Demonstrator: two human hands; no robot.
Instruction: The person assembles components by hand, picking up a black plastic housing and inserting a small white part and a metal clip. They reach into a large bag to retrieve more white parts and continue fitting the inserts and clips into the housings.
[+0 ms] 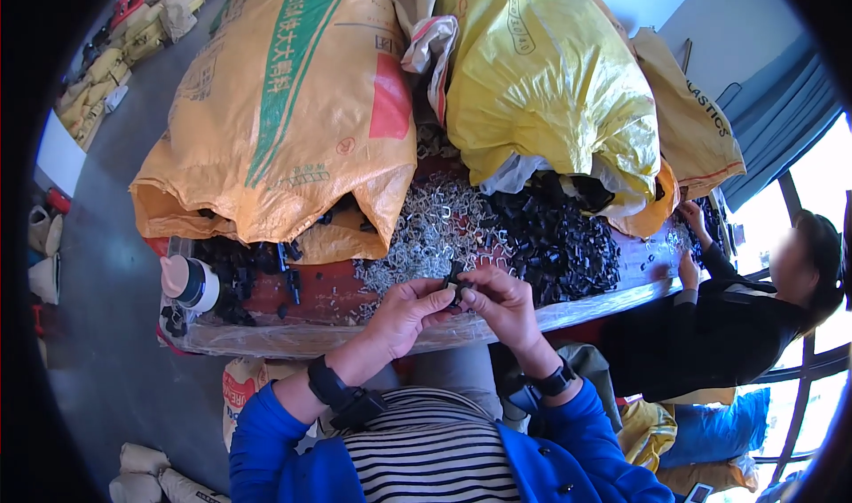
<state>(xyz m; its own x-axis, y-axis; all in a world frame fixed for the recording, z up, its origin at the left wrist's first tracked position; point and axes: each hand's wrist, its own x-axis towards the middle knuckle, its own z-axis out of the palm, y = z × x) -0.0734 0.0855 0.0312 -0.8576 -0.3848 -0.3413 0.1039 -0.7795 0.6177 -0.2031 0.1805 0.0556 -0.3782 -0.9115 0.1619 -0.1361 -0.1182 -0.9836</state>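
Note:
Close together over the table's near edge, my two hands hold a small black plastic part (455, 277) between them. My left hand (410, 309) pinches it from the left with thumb and fingers. From the right, the thumb and fingertips of my right hand (502, 301) close on the same part; its exact shape is partly hidden by the fingers. Just beyond my hands lies a heap of small silvery metal clips (435, 228). To the right of the clips is a big pile of black plastic parts (559, 250).
A large orange woven sack (337, 86) and a yellow sack (541, 77) lie at the back, mouths toward me. At the table's left stands a white and dark cup (197, 284) beside more black pieces. At right, a person (710, 325) in black works with both hands at the table.

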